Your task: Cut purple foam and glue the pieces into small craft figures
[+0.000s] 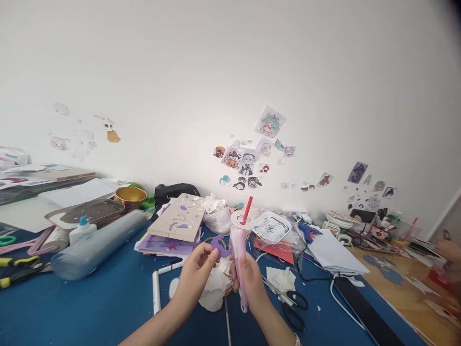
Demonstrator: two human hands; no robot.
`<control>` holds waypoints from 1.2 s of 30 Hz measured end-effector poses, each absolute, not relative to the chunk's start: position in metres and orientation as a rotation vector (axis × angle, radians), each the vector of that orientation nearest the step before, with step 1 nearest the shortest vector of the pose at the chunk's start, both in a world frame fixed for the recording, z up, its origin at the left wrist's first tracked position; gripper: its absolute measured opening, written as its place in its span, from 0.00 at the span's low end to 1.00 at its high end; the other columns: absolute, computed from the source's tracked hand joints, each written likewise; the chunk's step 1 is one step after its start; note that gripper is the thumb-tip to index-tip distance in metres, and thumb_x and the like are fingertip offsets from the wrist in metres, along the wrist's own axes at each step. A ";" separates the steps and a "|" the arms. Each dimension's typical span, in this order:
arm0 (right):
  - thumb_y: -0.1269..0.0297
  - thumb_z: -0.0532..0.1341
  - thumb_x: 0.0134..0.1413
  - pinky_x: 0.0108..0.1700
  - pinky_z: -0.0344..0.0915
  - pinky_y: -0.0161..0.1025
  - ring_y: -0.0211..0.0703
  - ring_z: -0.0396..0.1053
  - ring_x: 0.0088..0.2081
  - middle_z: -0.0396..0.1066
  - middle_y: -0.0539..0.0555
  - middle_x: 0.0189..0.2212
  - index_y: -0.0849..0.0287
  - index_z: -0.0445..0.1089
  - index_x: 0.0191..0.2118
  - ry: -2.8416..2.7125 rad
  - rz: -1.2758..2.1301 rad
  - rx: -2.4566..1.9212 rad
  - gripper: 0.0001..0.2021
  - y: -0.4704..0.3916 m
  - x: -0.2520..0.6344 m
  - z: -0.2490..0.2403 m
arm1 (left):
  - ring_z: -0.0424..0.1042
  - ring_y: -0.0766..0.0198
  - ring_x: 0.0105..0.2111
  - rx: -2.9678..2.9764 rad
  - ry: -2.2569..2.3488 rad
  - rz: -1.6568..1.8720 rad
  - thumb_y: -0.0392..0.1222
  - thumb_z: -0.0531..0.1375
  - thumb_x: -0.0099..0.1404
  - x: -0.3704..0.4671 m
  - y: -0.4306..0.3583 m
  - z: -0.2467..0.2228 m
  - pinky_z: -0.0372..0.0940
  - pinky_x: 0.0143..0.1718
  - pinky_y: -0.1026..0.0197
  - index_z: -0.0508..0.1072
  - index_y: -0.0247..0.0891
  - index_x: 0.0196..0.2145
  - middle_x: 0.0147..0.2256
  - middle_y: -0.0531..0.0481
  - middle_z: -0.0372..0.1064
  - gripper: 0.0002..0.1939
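Note:
My left hand [200, 270] pinches a purple crescent-moon cutout [220, 247] between thumb and fingers. My right hand [250, 278] is wrapped round a long, pale pink piece [238, 250], held upright and seen nearly edge-on; its exact kind I cannot make out. The cutout is a little to the left of the pink piece, apart from it. Right behind stands a cup with a white lid [242, 219] and a red straw [248, 209], partly hidden by the pink piece. Crumpled white paper [215, 290] lies below, between my hands.
Black-handled scissors [293, 307] lie right of my right hand. White markers [156, 290] are at the left, near a clear plastic roll [97, 247] and a glue bottle [82, 230]. A speckled board [178, 216] rests on papers. Another person's hand [448, 250] shows far right.

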State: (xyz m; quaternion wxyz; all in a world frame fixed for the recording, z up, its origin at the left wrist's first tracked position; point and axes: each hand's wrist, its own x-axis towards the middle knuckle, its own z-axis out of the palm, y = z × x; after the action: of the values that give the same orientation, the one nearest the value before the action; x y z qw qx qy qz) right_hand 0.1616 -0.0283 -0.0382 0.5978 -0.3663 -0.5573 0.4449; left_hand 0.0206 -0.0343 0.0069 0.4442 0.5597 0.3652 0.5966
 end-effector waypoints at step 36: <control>0.39 0.54 0.46 0.12 0.44 0.27 0.26 0.49 0.11 0.57 0.43 0.13 0.61 0.62 0.30 -1.439 1.022 -0.926 0.25 -0.028 0.156 -0.039 | 0.71 0.62 0.27 1.257 0.824 1.410 0.48 0.64 0.49 0.017 -0.026 0.006 0.65 0.32 0.61 0.64 0.37 0.41 0.23 0.53 0.72 0.24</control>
State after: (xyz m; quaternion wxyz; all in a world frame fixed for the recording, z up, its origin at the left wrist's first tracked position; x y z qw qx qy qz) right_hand 0.1557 -0.0278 -0.0391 0.5433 -0.3899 -0.6063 0.4303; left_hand 0.0174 -0.0256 0.0063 0.5144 0.5229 0.3428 0.5869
